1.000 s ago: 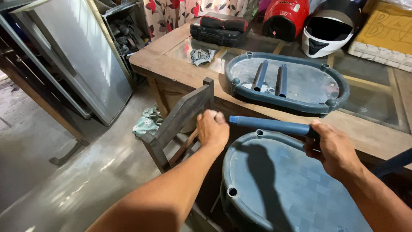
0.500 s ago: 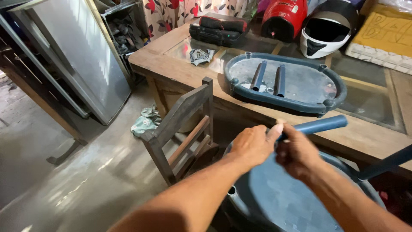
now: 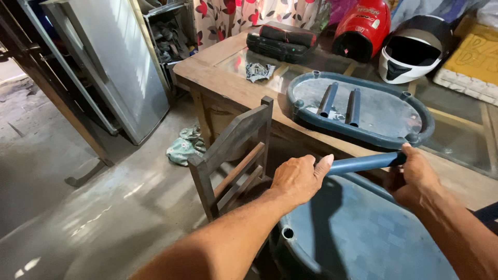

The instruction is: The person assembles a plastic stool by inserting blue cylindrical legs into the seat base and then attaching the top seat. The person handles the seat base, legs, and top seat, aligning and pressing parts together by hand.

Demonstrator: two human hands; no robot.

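Blue tube ends hidden inside left hand and right hand; blue plastic panel cut off by bottom edge.

Cluttered home storeroom: helmets, wooden table

- Light is soft daylight, brightest at the upper left, where the metal panel and the far floor wash out pale.
- The concrete floor carries streaky glare at the lower left.
- The glass top of the table mirrors its surroundings.
- The left hand casts a dark shadow on the blue top.
- Focus is sharp mid-frame; the near forearms are slightly soft.
- Wide-angle bending tilts uprights at the left edge.
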